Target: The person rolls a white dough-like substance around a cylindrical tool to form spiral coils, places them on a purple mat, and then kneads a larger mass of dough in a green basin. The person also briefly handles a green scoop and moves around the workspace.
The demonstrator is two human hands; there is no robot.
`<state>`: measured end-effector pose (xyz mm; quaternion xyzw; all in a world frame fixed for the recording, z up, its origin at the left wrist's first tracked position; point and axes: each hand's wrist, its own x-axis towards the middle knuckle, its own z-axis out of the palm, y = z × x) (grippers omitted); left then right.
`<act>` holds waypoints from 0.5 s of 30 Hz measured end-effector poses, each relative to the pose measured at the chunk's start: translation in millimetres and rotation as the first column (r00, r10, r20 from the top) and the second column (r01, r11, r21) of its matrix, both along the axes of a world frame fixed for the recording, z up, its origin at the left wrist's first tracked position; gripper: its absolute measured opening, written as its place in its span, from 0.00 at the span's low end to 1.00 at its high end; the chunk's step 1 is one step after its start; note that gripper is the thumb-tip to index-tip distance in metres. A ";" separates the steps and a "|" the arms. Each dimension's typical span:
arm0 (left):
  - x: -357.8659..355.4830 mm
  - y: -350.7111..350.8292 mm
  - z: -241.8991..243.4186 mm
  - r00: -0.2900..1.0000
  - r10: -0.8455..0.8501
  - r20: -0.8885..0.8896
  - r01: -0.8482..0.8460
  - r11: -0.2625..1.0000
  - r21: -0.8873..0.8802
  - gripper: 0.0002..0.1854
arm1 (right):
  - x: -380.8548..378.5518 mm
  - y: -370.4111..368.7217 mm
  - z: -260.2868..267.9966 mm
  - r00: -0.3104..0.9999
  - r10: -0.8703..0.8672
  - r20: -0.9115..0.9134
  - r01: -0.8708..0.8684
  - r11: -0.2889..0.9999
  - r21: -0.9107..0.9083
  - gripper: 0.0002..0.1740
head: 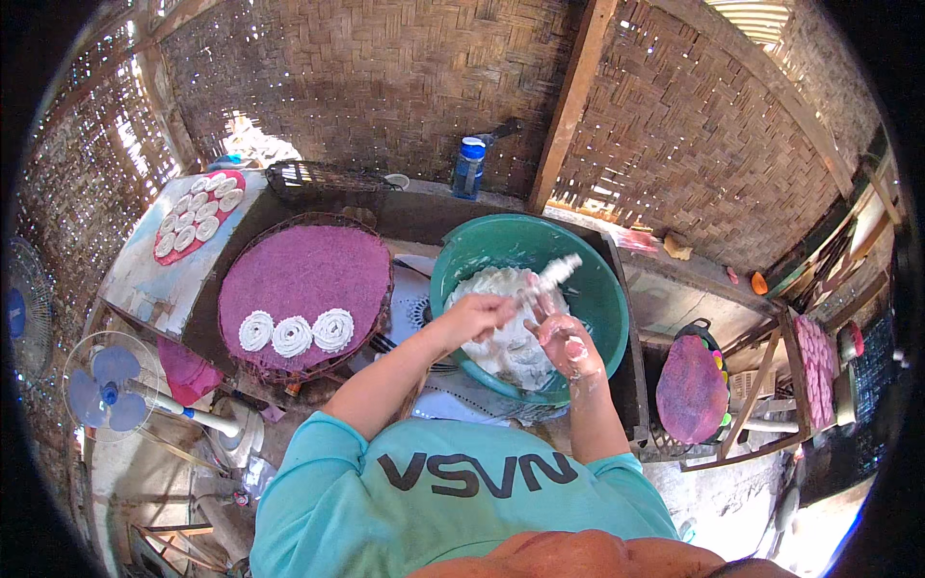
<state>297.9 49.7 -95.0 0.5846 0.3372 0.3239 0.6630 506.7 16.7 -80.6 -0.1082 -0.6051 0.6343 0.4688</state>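
Note:
A green plastic basin [605, 303] holding white dough or batter [506, 339] stands before me. Over it my left hand [475, 319] appears at the picture's left, its fingers curled near one end of a dough-coated stick-like tool [556, 277]; blur hides the exact hold. My right hand [567, 343], smeared with white dough, is raised over the basin close to the tool, fingers partly bent. Left of the basin lies a round tray covered in purple cloth [307, 282], with three white dough rosettes [293, 337] in a row along its near side.
Further left, a slanted board [137, 271] bears a pink cloth with several white rosettes [185, 217]. A blue bottle [468, 170] stands behind the basin. A fan [110, 390] is at the lower left. Another purple-covered tray [691, 390] sits at right. A woven wall [376, 87] rises behind.

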 end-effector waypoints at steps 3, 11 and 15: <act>-12.3 12.4 1.8 0.985 0.157 0.079 -0.156 0.988 -0.007 0.17 | 4.9 -1.9 4.8 0.987 0.110 -0.116 -0.109 0.994 0.020 0.32; 7.4 -11.7 -5.9 0.984 0.123 -0.129 -0.109 0.988 0.107 0.23 | 1.6 -2.3 27.1 0.846 -0.011 -0.533 -0.065 0.990 -0.125 0.44; 23.2 -22.9 -10.3 0.972 0.195 -0.129 -0.179 0.976 0.125 0.24 | -8.8 4.3 29.7 0.778 -0.144 -0.612 0.021 0.979 -0.203 0.45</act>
